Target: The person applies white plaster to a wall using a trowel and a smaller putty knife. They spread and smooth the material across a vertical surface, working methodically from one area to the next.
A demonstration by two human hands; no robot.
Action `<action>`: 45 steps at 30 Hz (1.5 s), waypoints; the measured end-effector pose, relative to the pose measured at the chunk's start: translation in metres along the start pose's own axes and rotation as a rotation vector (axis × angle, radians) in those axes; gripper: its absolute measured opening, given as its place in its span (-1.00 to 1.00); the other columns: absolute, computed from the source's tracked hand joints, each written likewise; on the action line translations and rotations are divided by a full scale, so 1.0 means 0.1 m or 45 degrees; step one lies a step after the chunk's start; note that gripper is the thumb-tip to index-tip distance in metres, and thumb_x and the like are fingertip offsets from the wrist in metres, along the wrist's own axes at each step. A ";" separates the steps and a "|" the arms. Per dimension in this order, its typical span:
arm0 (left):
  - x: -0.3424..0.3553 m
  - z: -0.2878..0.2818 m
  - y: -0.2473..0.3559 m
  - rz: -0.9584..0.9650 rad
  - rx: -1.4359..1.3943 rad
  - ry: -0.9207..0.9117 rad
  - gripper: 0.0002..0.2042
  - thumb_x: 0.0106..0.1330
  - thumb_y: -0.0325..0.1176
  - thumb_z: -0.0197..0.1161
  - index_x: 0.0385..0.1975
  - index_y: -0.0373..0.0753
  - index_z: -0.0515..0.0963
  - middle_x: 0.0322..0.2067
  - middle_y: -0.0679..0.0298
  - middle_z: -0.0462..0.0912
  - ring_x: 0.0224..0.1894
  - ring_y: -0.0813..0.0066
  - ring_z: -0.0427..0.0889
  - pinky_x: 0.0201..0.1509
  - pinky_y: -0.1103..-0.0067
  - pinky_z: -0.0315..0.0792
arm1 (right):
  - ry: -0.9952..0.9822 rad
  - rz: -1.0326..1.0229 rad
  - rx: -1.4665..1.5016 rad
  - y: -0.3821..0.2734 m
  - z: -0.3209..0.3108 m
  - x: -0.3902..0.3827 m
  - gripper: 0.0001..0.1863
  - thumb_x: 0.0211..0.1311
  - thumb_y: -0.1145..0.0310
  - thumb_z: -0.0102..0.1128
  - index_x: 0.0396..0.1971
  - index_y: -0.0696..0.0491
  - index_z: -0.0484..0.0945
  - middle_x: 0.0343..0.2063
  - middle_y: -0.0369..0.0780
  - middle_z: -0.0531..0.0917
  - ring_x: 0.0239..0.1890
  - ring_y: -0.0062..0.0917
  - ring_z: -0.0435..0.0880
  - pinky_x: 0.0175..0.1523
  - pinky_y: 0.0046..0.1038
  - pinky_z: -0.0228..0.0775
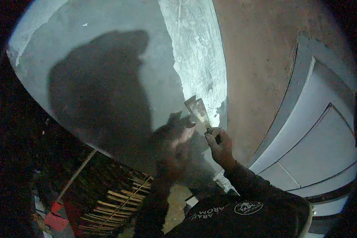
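Note:
My right hand (219, 146) is closed around the handle of a putty knife (199, 111) with a wide, flat metal blade. The blade slants up and to the left, over the edge between a white plaster strip (196, 51) and the grey wall (160, 79). Some pale material shows on the blade. Left of and slightly below the knife, my left hand (181, 144) is raised close to the wall, dim and partly in shadow. Its fingers look apart, and I see nothing held in them.
A large dark shadow (101, 83) falls on the grey wall. On the right are a brown wall (254, 59) and a pale panelled door (317, 131) in a grey frame. Bamboo slats (115, 208), a pole (77, 174) and a red object (56, 217) lie at lower left.

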State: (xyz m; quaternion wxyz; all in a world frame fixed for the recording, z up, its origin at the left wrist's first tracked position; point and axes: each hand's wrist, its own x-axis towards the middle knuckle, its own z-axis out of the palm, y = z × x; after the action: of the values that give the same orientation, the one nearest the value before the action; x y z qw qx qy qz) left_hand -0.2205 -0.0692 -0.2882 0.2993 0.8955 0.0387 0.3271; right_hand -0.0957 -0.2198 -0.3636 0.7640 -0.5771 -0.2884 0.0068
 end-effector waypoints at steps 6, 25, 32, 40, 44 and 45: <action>0.70 -1.13 0.21 0.579 0.990 0.129 -0.60 0.32 -0.32 0.26 0.17 -0.06 0.56 0.05 0.17 0.61 0.14 0.20 0.58 0.27 0.19 0.43 | 0.120 -0.223 -0.333 0.02 0.12 0.18 -0.73 0.47 0.53 0.14 0.09 0.20 0.43 -0.32 -0.22 0.63 -0.33 -0.70 0.55 -0.17 -0.56 0.46; 1.36 -1.70 0.34 1.008 1.838 0.120 -0.47 0.30 -0.24 0.29 0.32 0.12 0.50 0.30 0.41 0.48 0.35 0.24 0.41 0.48 0.07 0.22 | 0.181 -0.374 -0.815 0.08 0.36 0.25 -0.41 0.16 0.58 0.23 0.25 -0.09 0.58 -0.30 -0.13 0.64 -0.36 -0.19 0.67 -0.26 -0.26 0.54; 1.27 -1.62 0.44 0.866 1.940 0.132 -0.47 0.34 -0.15 0.32 0.34 0.10 0.48 0.33 0.40 0.48 0.39 0.25 0.40 0.53 0.07 0.16 | 0.184 -0.415 -0.903 0.18 0.33 0.27 -0.38 0.13 0.58 0.23 0.23 -0.19 0.61 -0.35 -0.17 0.60 -0.42 -0.22 0.65 -0.33 -0.24 0.52; 1.38 -1.73 0.35 1.038 1.991 0.129 -0.52 0.38 -0.22 0.31 0.32 0.06 0.50 0.35 0.37 0.48 0.42 0.20 0.38 0.55 0.02 0.11 | 0.064 -0.124 -1.031 0.00 0.33 0.37 -0.43 0.09 0.54 0.25 0.17 -0.12 0.62 -0.33 -0.15 0.59 -0.37 -0.16 0.65 -0.27 -0.21 0.51; 1.36 -1.69 0.36 0.966 1.905 0.139 -0.53 0.38 -0.23 0.32 0.31 0.05 0.51 0.34 0.36 0.50 0.42 0.20 0.39 0.55 0.01 0.12 | 0.158 -0.424 -0.962 -0.07 0.31 0.45 -0.38 0.25 0.34 0.20 0.35 -0.34 0.47 -0.24 -0.12 0.62 -0.34 -0.07 0.69 -0.20 -0.12 0.60; 1.34 -1.68 0.38 0.946 1.884 0.129 -0.53 0.38 -0.23 0.32 0.30 0.05 0.52 0.34 0.36 0.50 0.42 0.20 0.39 0.55 0.02 0.12 | 0.100 -0.326 -1.010 -0.09 0.31 0.46 -0.39 0.26 0.34 0.20 0.34 -0.35 0.48 -0.23 -0.12 0.63 -0.33 -0.08 0.69 -0.20 -0.13 0.60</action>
State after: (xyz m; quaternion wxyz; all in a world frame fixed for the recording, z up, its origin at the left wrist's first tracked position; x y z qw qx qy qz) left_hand -0.2227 0.0207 -0.0896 -0.4967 0.7997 -0.0411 0.3347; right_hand -0.0744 -0.1803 -0.3306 0.4877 -0.7859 -0.3089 -0.2218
